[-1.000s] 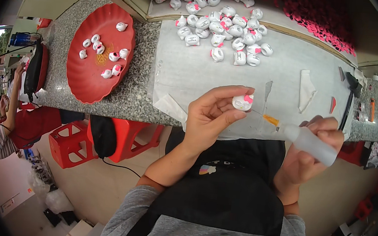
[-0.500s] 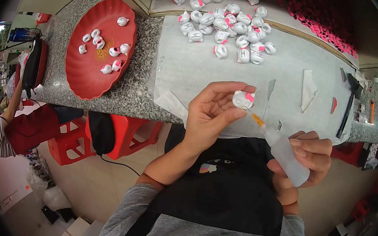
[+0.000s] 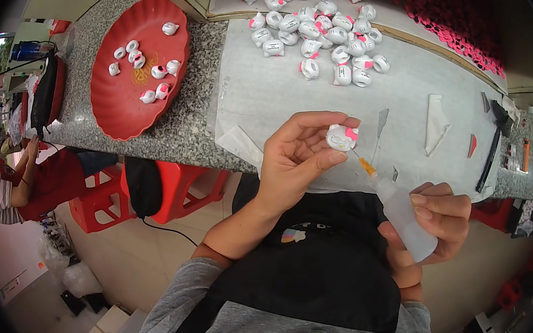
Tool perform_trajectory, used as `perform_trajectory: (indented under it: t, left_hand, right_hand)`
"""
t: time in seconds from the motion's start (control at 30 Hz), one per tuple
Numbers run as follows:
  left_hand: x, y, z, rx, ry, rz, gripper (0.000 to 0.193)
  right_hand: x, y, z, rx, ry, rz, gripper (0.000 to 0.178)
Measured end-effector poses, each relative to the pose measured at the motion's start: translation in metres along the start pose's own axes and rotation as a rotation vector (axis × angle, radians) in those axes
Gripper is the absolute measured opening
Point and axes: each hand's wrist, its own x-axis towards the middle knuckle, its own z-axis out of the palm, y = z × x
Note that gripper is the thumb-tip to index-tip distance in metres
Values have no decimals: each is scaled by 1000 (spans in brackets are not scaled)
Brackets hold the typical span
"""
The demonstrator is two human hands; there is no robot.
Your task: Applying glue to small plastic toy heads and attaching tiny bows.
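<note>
Between the thumb and fingers of my left hand [image 3: 297, 153] is a small white cat-head figurine [image 3: 339, 139] with a pink bow, its face side turned up toward me. My right hand [image 3: 437, 220] is closed around a translucent squeeze bottle [image 3: 404, 219], tilted up to the left. The bottle's orange needle tip [image 3: 366, 166] points at the figurine's lower right edge; whether the thin needle touches it is too small to tell. Both hands are above the near edge of the paper-covered worktop [image 3: 254, 94].
Many more white heads [image 3: 338, 36] lie piled at the back. A red scalloped tray [image 3: 115, 95] at the left holds several. Pink pieces [image 3: 437, 25] cover the back right shelf. White paper scraps [image 3: 436, 126] and a black tool [image 3: 489, 157] lie right. A co-worker [image 3: 7, 188] sits far left.
The needle tip has drawn slightly down and right from the figurine's face toward its edge. My left hand is almost still. At far left, the co-worker's arm has come down.
</note>
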Motion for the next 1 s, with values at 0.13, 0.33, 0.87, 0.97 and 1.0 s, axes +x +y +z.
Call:
perform_trajectory:
  t: [0.13,0.33,0.87,0.97,1.0]
  left_hand:
    - [0,0,1,1,-8,0,37]
    - [1,-1,-1,-35,-65,-12,37]
    - [0,-6,-3,232,-100,149,33]
    - [-1,-5,-3,304,-113,159,33]
    - [-1,-4,-3,302,-114,160,33]
  right_hand:
    - [0,2,1,4,29,-27,39]
    - [0,3,2,35,22,-32,38]
    - [0,2,3,36,-2,-23,38]
    - [-1,3,3,19,-18,-40,38]
    - [-2,2,2,21,-37,-41,37]
